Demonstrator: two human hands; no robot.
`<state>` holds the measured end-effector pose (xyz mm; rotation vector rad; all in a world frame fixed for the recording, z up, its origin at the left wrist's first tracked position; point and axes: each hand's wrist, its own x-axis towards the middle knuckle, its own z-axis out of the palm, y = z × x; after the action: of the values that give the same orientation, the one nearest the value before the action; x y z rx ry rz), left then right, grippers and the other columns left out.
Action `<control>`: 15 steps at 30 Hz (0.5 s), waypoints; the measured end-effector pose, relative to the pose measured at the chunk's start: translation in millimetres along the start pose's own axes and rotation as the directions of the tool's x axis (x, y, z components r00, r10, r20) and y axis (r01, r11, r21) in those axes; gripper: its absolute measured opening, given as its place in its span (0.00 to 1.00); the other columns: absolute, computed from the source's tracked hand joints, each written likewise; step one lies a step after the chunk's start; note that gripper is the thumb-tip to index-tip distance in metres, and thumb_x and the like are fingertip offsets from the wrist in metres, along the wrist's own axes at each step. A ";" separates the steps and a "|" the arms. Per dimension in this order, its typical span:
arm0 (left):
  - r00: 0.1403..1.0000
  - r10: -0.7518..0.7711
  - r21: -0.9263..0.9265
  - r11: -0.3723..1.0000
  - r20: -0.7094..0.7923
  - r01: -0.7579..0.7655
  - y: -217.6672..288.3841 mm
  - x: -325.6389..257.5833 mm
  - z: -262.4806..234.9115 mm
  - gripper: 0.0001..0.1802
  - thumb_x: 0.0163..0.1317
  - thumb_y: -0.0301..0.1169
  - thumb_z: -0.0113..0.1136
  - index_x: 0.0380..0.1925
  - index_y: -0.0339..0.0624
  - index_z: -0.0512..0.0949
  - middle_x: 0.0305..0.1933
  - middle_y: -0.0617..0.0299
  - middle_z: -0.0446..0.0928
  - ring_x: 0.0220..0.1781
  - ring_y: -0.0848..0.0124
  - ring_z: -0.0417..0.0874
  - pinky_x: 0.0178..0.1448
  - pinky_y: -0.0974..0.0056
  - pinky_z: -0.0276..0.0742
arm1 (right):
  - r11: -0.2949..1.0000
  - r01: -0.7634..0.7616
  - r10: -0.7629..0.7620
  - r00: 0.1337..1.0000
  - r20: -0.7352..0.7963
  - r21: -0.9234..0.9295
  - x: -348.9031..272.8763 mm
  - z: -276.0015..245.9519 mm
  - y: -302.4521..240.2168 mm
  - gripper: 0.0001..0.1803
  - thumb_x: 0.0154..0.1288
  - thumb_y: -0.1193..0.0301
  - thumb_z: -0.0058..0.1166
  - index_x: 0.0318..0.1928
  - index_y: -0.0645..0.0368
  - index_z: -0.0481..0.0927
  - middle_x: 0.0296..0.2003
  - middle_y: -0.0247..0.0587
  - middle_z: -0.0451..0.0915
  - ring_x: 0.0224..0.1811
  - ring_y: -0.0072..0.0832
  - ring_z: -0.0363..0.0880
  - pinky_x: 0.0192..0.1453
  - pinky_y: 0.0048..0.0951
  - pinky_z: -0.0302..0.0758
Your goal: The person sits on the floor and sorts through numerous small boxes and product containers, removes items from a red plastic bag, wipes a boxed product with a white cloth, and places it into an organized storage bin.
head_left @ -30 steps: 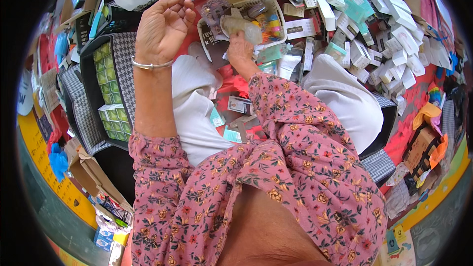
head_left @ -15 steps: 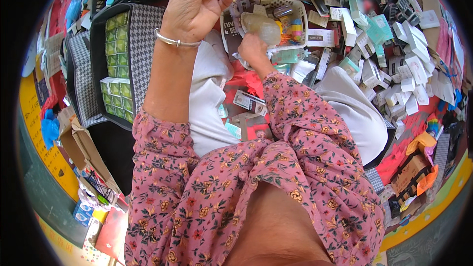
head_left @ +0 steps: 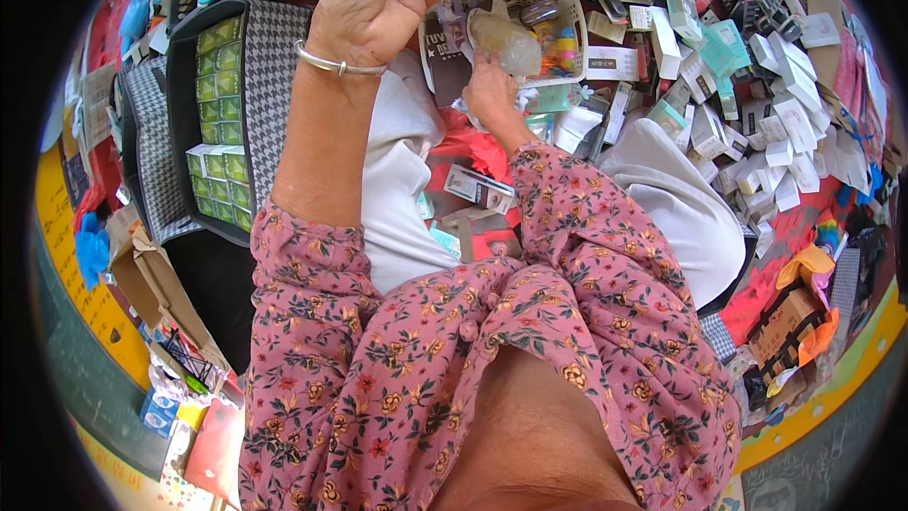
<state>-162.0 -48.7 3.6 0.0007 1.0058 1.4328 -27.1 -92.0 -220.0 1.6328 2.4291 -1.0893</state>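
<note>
My left hand (head_left: 374,0) is raised palm up at the top, a silver bangle on its wrist. Its fingers curl loosely and hold nothing I can see; the fingertips reach the upper rim of the picture. At the near side of a white plastic basket (head_left: 579,38), my right hand (head_left: 492,93) has its fingers bent on the edge of a translucent plastic bag (head_left: 515,49). Bright, multicoloured small items (head_left: 560,45) lie in the basket beside the bag. A dark printed package (head_left: 446,64) stands at the basket's left side.
Many small white boxes (head_left: 796,123) are heaped on red cloth at the right. A houndstooth-patterned case (head_left: 276,104) at the left holds stacked green boxes (head_left: 219,114). A slim box (head_left: 478,189) lies between my knees. An opened cardboard carton (head_left: 156,274) is at lower left.
My right hand has shifted slightly nearer and its fingers have opened out along the bag's edge. My left hand has risen a little toward the upper rim.
</note>
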 end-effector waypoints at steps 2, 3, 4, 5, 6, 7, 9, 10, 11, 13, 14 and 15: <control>1.000 -0.002 0.008 1.000 0.001 0.002 -0.4 0.4 1.6 0.08 0.53 0.22 0.47 0.35 0.36 0.70 0.29 0.59 0.74 0.28 0.72 0.74 0.34 0.72 0.74 | 0.999 0.002 -0.002 1.000 -0.008 -0.032 1.4 -2.7 6.0 0.32 0.44 0.74 0.51 0.55 0.60 0.62 0.53 0.57 0.62 0.39 0.50 0.76 0.42 0.42 0.74; 1.000 -0.005 0.010 1.000 0.003 0.005 -0.9 0.6 2.0 0.08 0.53 0.22 0.47 0.34 0.36 0.70 0.29 0.59 0.74 0.28 0.72 0.74 0.34 0.72 0.74 | 1.000 -0.006 0.006 1.000 -0.011 -0.028 1.9 -5.0 8.1 0.33 0.44 0.74 0.51 0.56 0.59 0.62 0.54 0.56 0.62 0.40 0.50 0.76 0.42 0.42 0.74; 1.000 -0.009 0.012 1.000 0.005 0.009 -1.4 0.8 2.7 0.08 0.53 0.22 0.47 0.34 0.36 0.70 0.29 0.59 0.74 0.28 0.72 0.74 0.34 0.72 0.74 | 1.000 -0.015 0.015 1.000 -0.015 -0.024 2.4 -7.9 10.7 0.33 0.44 0.74 0.52 0.56 0.57 0.62 0.54 0.55 0.62 0.40 0.50 0.75 0.43 0.42 0.73; 1.000 -0.010 0.014 1.000 0.003 0.009 -2.0 1.3 3.2 0.08 0.53 0.22 0.47 0.34 0.36 0.70 0.29 0.59 0.74 0.28 0.72 0.74 0.34 0.72 0.74 | 0.999 -0.023 0.022 0.999 -0.042 -0.022 3.1 -12.5 13.9 0.33 0.44 0.74 0.51 0.56 0.58 0.61 0.55 0.55 0.62 0.41 0.49 0.75 0.44 0.42 0.73; 1.000 -0.011 0.017 1.000 0.002 0.011 -2.5 2.0 3.8 0.08 0.53 0.22 0.47 0.34 0.36 0.70 0.30 0.59 0.74 0.28 0.72 0.74 0.34 0.72 0.74 | 0.999 -0.032 0.030 0.997 -0.070 -0.019 3.8 -19.1 18.3 0.33 0.44 0.74 0.51 0.56 0.58 0.61 0.55 0.55 0.61 0.42 0.49 0.75 0.44 0.42 0.73; 1.000 -0.013 0.021 1.000 0.003 0.013 -2.9 2.5 4.9 0.08 0.53 0.22 0.47 0.34 0.36 0.70 0.30 0.59 0.74 0.28 0.72 0.74 0.34 0.72 0.74 | 0.999 -0.041 0.039 0.994 -0.100 -0.016 4.3 -25.8 24.8 0.33 0.44 0.74 0.51 0.56 0.58 0.61 0.55 0.55 0.61 0.42 0.49 0.75 0.44 0.42 0.72; 1.000 0.004 0.009 1.000 -0.006 -0.004 -4.0 1.5 5.3 0.08 0.53 0.22 0.47 0.35 0.36 0.70 0.30 0.59 0.74 0.28 0.72 0.74 0.34 0.73 0.73 | 0.993 -0.121 0.119 0.961 -0.249 0.008 8.0 -32.8 52.8 0.32 0.46 0.74 0.48 0.56 0.60 0.61 0.56 0.55 0.59 0.47 0.47 0.72 0.46 0.42 0.71; 1.000 0.011 -0.001 1.000 -0.011 -0.011 -4.2 2.8 3.2 0.08 0.54 0.23 0.47 0.35 0.35 0.71 0.30 0.59 0.74 0.29 0.72 0.75 0.34 0.73 0.73 | 0.987 -0.145 0.158 0.919 -0.361 0.062 7.6 -36.6 68.3 0.31 0.46 0.73 0.48 0.56 0.62 0.61 0.56 0.56 0.61 0.47 0.47 0.72 0.47 0.41 0.71; 0.999 0.015 0.032 0.999 0.030 -0.016 -3.2 3.0 -6.0 0.10 0.55 0.22 0.46 0.38 0.34 0.69 0.33 0.58 0.73 0.31 0.72 0.73 0.35 0.72 0.73 | 0.981 -0.156 0.193 0.864 -0.464 0.117 3.4 -42.7 78.3 0.31 0.47 0.73 0.48 0.55 0.64 0.61 0.55 0.56 0.62 0.48 0.46 0.71 0.48 0.40 0.71; 0.990 0.022 0.096 0.995 0.139 -0.036 -1.9 13.5 -19.1 0.15 0.57 0.22 0.44 0.45 0.30 0.67 0.39 0.55 0.71 0.36 0.71 0.71 0.39 0.71 0.72 | 0.908 -0.316 0.419 0.725 -0.546 0.276 -0.2 -53.5 100.5 0.28 0.48 0.71 0.49 0.52 0.68 0.64 0.51 0.57 0.67 0.49 0.47 0.70 0.48 0.38 0.70; 0.994 0.014 0.119 0.993 0.105 -0.026 -4.9 11.4 -6.8 0.15 0.57 0.22 0.43 0.46 0.31 0.67 0.38 0.57 0.71 0.36 0.72 0.71 0.39 0.71 0.71 | 0.799 -0.387 0.587 0.667 -0.459 0.460 -0.7 -47.9 119.0 0.24 0.48 0.69 0.51 0.46 0.69 0.69 0.44 0.59 0.72 0.46 0.50 0.71 0.46 0.39 0.70; 0.989 0.016 0.107 0.994 0.144 -0.031 -4.0 11.7 -9.8 0.14 0.57 0.23 0.43 0.44 0.32 0.68 0.36 0.58 0.72 0.36 0.72 0.72 0.38 0.71 0.71 | 0.704 -0.416 0.659 0.686 -0.309 0.576 -3.6 -47.4 121.6 0.20 0.50 0.66 0.51 0.40 0.71 0.73 0.36 0.58 0.76 0.39 0.50 0.74 0.43 0.41 0.70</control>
<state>-166.5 -45.5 -11.2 0.1934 0.9669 1.3774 90.8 -43.2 -247.5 2.8797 1.6425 -1.3034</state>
